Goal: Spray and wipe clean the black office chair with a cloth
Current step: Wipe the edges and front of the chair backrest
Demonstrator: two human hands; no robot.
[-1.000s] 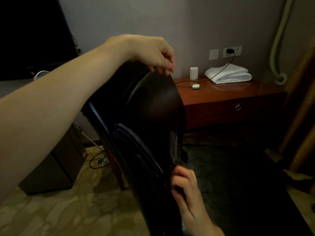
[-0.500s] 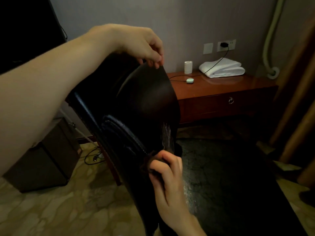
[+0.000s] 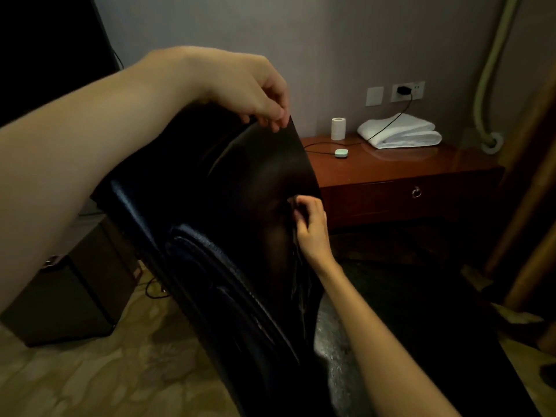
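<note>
Left hand (image 3: 255,91) pinches top corner of dark sheet (image 3: 264,176), right hand (image 3: 311,228) pinches side edge — draped over black chair (image 3: 192,254); wet streaks (image 3: 301,284) show, wiping likely unfinished.

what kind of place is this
Probably a hotel room: a folded white towel and a toilet paper roll sit on a low wooden desk, and the floor has patterned carpet.

Black chair (image 3: 210,266), red-brown desk (image 3: 391,173), white towel (image 3: 400,133), beige patterned carpet (image 3: 105,377), grey wall (image 3: 301,40).

right hand (image 3: 311,227) has climbed the chair's (image 3: 210,236) edge.
</note>
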